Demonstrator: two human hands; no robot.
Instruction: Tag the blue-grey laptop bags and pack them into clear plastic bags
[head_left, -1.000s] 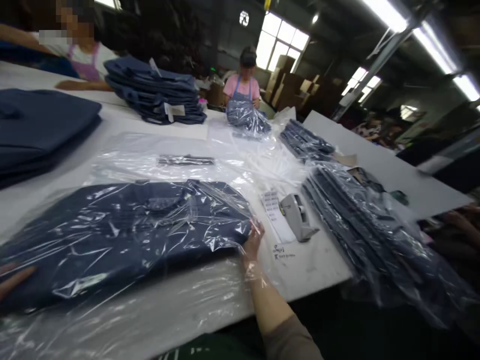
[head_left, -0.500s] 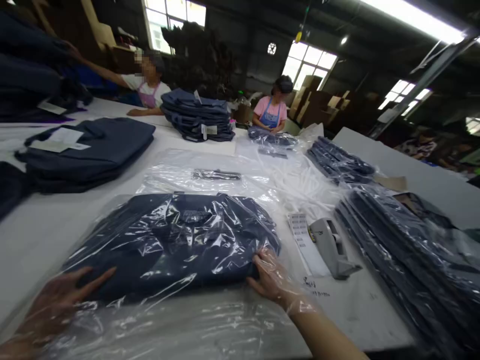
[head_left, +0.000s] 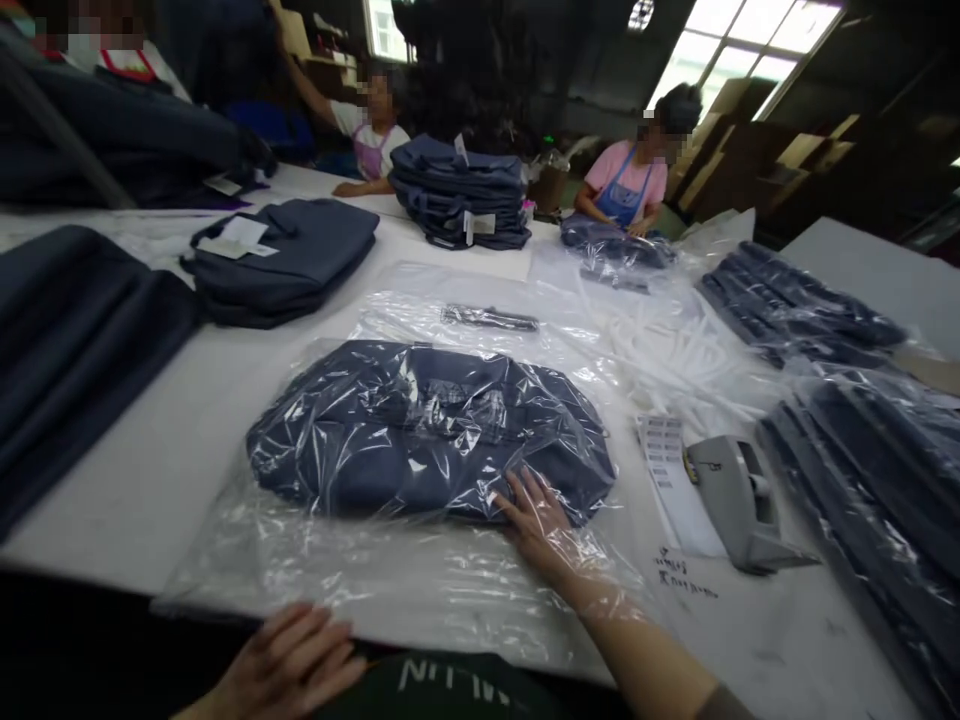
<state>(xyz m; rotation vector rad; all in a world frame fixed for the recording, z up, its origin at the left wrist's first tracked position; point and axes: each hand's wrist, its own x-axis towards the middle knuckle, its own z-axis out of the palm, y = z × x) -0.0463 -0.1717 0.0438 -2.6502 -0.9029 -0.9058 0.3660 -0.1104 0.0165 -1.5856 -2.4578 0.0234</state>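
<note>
A navy fabric bag (head_left: 375, 470) lies flat on the table inside a clear plastic bag (head_left: 300, 560), whose loose end reaches the near table edge. My right hand (head_left: 536, 525) rests with spread fingers on the bag's lower right part, and plastic glints over the wrist. Below the table's near edge, my left hand (head_left: 296, 655) is beside the plastic's loose end, in front of my dark clothing. Its fingers are loosely bent and a little apart, with nothing visible in them. To the right stand a grey tape dispenser (head_left: 735, 500) and a sheet of labels (head_left: 667, 460).
Plastic-wrapped navy bags (head_left: 862, 520) lie along the right. Unwrapped ones include a single bag (head_left: 300, 260) with paper tags and a stack (head_left: 461, 190) farther back. White strips (head_left: 675, 335) lie beyond the dispenser. A co-worker (head_left: 626, 185) handles a wrapped bag across the table.
My left hand has come out from the navy bag's left side to below the table edge. My right hand stays on the bag. The view has shifted left.
</note>
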